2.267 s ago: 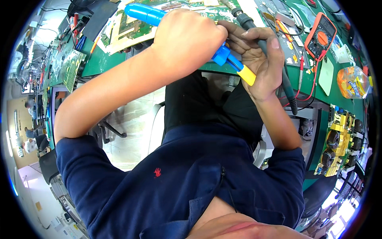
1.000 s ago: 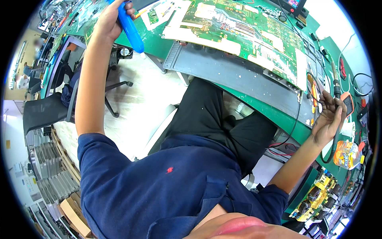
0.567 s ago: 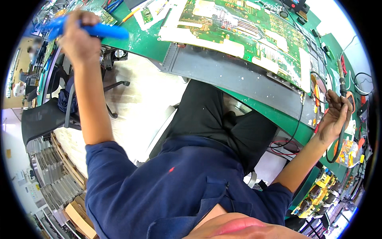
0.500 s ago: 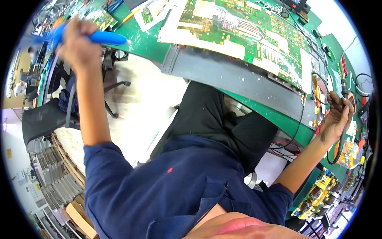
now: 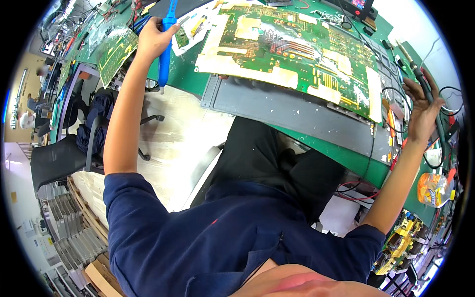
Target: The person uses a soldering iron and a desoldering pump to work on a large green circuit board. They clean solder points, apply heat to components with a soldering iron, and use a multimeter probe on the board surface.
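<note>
My left hand (image 5: 156, 39) is closed around a blue plunger-style desoldering pump (image 5: 164, 69) at the upper left, beside the desk's near edge; the pump's long axis runs up and down in the picture. At the right, my right hand (image 5: 423, 101) holds the dark handle of a soldering iron (image 5: 419, 74), with a cord hanging below it and some fingers extended. Between my hands a large green circuit board (image 5: 311, 59), patched with pale yellow pieces, lies on a grey metal platform (image 5: 292, 111) along the front of the green desk (image 5: 183, 76).
A smaller circuit board (image 5: 114, 57) sits at the upper left. An orange-labelled plastic bottle (image 5: 433, 190) and a yellow component board (image 5: 401, 237) are at the right. A screened device (image 5: 356, 10) stands at the back. An office chair (image 5: 59, 158) and cardboard (image 5: 101, 277) are at the left.
Both hands were together with the pump and iron earlier; they are now far apart. In the last half second my left hand moved rightward, turning the pump upright in the picture, and my right hand rose.
</note>
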Demonstrator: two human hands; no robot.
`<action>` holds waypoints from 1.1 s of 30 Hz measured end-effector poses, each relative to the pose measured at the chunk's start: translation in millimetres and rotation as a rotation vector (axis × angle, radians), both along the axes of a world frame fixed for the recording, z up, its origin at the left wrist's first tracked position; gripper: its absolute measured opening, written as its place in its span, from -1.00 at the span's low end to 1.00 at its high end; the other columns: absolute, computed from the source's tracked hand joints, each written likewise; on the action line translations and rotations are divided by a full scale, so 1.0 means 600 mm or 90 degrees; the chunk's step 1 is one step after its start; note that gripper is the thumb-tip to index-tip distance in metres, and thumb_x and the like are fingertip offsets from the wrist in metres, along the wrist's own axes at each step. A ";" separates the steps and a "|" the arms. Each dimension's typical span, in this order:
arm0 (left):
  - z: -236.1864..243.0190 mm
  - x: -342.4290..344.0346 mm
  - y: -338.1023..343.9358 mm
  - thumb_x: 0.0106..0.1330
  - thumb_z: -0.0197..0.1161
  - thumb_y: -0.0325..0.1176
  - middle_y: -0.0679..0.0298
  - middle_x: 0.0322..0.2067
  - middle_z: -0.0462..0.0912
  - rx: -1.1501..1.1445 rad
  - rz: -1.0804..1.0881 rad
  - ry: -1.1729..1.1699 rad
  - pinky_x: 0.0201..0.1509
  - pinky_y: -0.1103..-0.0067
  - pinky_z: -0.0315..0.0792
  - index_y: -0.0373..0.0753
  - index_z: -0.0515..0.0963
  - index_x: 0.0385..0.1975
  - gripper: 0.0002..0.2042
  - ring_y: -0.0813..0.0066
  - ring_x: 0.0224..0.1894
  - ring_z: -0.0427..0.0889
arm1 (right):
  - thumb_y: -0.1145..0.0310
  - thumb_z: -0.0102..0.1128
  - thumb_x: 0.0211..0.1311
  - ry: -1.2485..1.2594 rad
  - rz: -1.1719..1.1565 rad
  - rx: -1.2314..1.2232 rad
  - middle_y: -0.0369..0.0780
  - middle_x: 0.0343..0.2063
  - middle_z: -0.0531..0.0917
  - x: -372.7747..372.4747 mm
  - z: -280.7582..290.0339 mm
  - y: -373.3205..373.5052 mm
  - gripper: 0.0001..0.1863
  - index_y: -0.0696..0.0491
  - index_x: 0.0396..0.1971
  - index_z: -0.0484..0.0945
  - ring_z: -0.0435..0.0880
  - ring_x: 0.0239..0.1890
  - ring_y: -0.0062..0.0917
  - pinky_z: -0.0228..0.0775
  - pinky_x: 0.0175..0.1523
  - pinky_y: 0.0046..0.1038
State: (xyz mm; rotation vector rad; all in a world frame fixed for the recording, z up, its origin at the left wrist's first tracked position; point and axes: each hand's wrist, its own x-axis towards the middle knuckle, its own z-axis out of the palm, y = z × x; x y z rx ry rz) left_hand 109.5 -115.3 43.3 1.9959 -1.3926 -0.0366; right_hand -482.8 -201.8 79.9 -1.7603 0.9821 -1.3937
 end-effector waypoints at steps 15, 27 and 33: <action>-0.016 -0.103 -0.096 0.03 0.22 -0.52 -0.01 -0.32 0.67 0.130 -0.156 -0.100 -0.09 0.44 0.51 -0.34 0.55 -0.10 -0.64 0.14 -0.27 0.67 | -0.47 -0.59 0.22 -0.181 -0.056 0.095 0.00 -0.30 0.67 -0.016 -0.062 -0.037 0.02 0.23 0.09 0.40 0.65 -0.18 -0.35 0.42 -0.02 -0.40; 0.151 -0.373 -0.155 0.32 0.15 -0.39 0.29 -0.31 0.67 -0.102 -0.524 -0.096 -0.17 0.62 0.47 -0.32 0.60 -0.19 -0.82 0.56 -0.30 0.61 | -0.45 -0.66 0.23 -0.226 -0.050 0.085 -0.14 -0.33 0.64 -0.037 -0.090 -0.060 0.00 0.17 0.09 0.43 0.59 -0.24 -0.49 0.38 -0.07 -0.44; 0.100 -0.542 -0.284 0.14 0.27 -0.09 -0.17 -0.32 0.63 0.161 -0.340 -0.276 -0.12 0.28 0.49 -0.46 0.59 -0.34 -0.57 0.00 -0.20 0.65 | 0.06 -0.07 0.43 -0.211 -0.114 0.099 -0.24 -0.30 0.65 -0.024 -0.090 -0.060 -0.54 0.11 0.05 0.51 0.56 -0.25 -0.65 0.33 -0.17 -0.61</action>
